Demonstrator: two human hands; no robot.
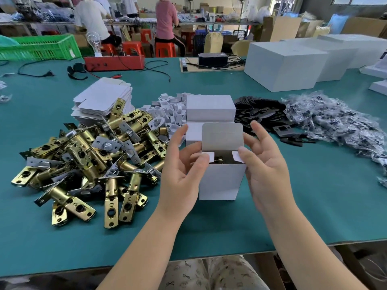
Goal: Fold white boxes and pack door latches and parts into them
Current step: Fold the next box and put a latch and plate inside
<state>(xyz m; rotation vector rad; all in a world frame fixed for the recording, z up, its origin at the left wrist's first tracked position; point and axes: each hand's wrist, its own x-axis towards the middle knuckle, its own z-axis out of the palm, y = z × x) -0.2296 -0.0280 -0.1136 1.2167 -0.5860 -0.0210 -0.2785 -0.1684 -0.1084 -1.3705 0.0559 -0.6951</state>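
A small white box [222, 181] stands upright on the green table, its top lid flap raised. A brass part shows inside the opening. My left hand [182, 170] grips its left side, thumb pressing the left side flap inward. My right hand [263, 164] holds the right side, thumb on the right side flap, fingers spread. A heap of brass door latches [88, 164] lies to the left. Behind it sits a stack of flat white box blanks [102, 99]. A closed white box [210, 108] rests just behind the held one.
Small white card pieces [169, 109] are piled behind the latches. Black metal plates [261, 114] and bagged parts [335, 122] lie to the right. Large white boxes [282, 68] stand at back right, a red tray [114, 62] with cables at back. People work at a far bench.
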